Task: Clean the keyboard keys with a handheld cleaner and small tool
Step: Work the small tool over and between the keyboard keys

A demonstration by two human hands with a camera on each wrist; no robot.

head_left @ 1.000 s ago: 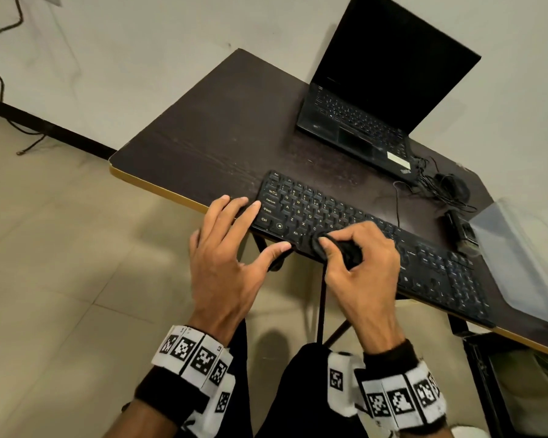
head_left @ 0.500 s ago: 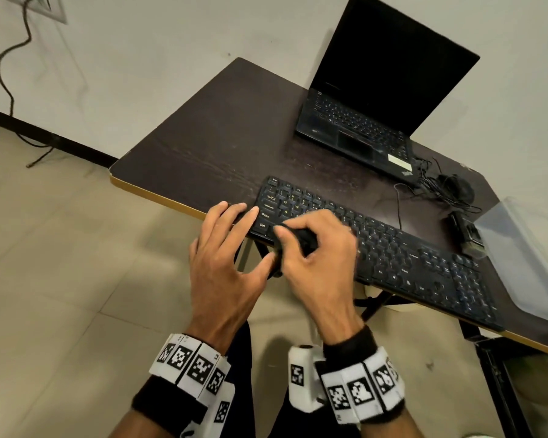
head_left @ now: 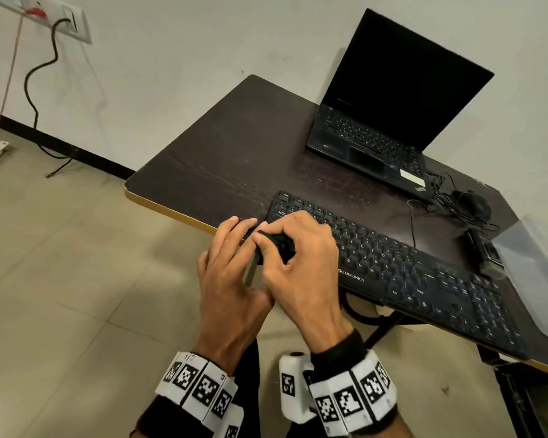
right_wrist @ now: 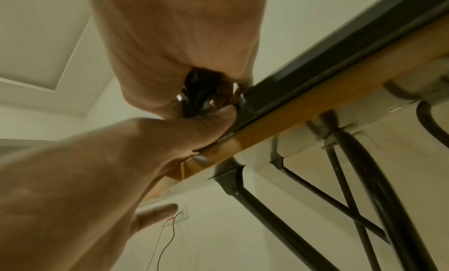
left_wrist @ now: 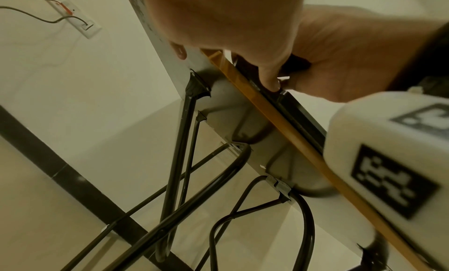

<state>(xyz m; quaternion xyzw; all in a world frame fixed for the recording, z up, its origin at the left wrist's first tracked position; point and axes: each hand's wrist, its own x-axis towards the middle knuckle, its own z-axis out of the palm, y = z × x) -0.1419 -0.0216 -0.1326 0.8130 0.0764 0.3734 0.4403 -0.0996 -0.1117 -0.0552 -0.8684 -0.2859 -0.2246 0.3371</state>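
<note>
While the left hand [head_left: 231, 273] rests with straight fingers at the left end of the black keyboard [head_left: 408, 267] on the dark table [head_left: 222, 153], the right hand [head_left: 301, 267] curls around a small black handheld cleaner [head_left: 280, 245] over the leftmost keys.

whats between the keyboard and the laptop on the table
Bare dark tabletop only; in the head view nothing lies between the keyboard and the laptop.

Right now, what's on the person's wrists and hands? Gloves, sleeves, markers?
Both hands are bare, no gloves. The left hand has a black wristband with a ring of white blocks printed with black square fiducial markers behind it. The right hand has the same band and marker ring, plus a white rounded camera housing bearing one more marker. No cables visible.
</note>
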